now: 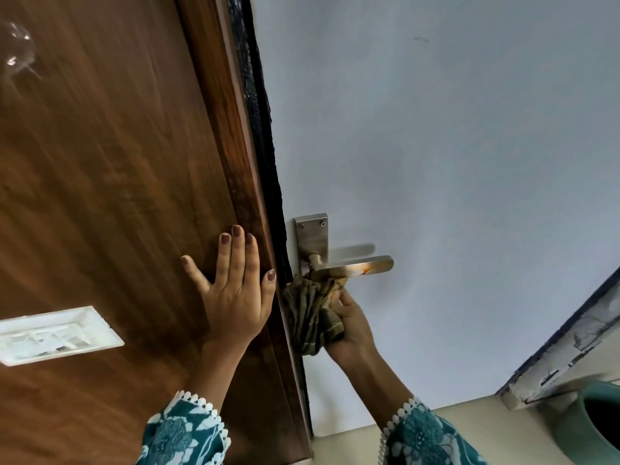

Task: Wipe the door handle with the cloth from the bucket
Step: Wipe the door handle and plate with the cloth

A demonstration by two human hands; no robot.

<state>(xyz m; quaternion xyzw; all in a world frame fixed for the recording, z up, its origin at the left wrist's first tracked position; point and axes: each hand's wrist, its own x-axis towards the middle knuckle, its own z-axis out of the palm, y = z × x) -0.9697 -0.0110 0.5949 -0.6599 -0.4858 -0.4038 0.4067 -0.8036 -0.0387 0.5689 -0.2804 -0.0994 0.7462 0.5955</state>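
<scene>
A metal lever door handle (355,265) on a steel backplate (312,238) sticks out from the edge of a pale blue door. My right hand (352,325) is shut on a brown striped cloth (313,313), bunched just under the handle's neck and touching it. An orange-brown smear shows on the lever. My left hand (235,290) lies flat, fingers spread, against the brown wooden door frame (134,196).
A white switch plate (57,333) is set in the wood at the left. A teal bucket (593,421) stands at the lower right by a worn white ledge (570,350). A beige floor strip runs below the blue door.
</scene>
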